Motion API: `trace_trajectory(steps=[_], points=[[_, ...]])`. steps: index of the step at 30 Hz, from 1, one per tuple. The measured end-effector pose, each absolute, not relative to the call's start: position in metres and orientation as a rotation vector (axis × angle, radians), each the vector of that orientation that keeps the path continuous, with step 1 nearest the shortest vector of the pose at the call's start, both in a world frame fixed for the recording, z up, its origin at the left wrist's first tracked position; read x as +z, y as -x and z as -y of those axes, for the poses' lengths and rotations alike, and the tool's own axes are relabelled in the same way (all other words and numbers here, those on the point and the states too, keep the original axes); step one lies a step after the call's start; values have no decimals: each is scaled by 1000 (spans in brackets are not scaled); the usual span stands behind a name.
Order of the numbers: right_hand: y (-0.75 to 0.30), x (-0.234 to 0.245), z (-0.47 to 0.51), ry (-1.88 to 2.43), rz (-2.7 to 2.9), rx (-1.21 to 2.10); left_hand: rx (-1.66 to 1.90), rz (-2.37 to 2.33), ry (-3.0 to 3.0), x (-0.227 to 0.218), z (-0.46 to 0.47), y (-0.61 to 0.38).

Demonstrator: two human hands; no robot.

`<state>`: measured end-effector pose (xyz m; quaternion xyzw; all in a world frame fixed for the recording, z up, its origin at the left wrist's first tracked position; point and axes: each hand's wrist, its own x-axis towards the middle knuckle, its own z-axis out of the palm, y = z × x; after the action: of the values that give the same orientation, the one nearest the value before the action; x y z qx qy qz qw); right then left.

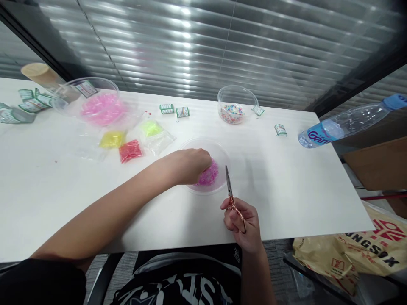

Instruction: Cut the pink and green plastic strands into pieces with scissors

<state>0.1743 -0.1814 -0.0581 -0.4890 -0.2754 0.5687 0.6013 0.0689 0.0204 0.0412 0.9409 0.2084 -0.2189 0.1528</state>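
My left hand (192, 165) is curled over a shallow clear plastic dish (224, 154), its fingertips hidden behind the hand beside a heap of pink-purple beads (210, 173). Whatever those fingers pinch, if anything, cannot be made out. In my right hand (246, 220), at the table's front edge, are scissors (229, 188) with rose-gold handles. Their blades look closed and point up, close to the dish's right rim. Left of the dish lie small bags of yellow (112, 139), red (130, 151) and neon-green (151, 128) material.
A clear bowl of multicoloured beads (233, 113) stands at the back. Behind the bags is a large clear bowl (110, 82) with pink contents. Torn green-white packets (182, 112) are scattered about. A plastic bottle (327, 132) is at right; a printed bag (352, 254) sits below the table.
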Motion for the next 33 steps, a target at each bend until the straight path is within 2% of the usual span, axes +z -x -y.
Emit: trace_trajectory(steps=[10, 21, 33], points=[[-175, -60, 182, 1139, 648, 1315, -358, -493, -2801, 31, -24, -71], [-174, -57, 182, 1142, 641, 1319, -494, -414, -2896, 28, -18, -80], [-174, -59, 182, 1130, 639, 1317, -412, -457, -2923, 23, -16, -77]])
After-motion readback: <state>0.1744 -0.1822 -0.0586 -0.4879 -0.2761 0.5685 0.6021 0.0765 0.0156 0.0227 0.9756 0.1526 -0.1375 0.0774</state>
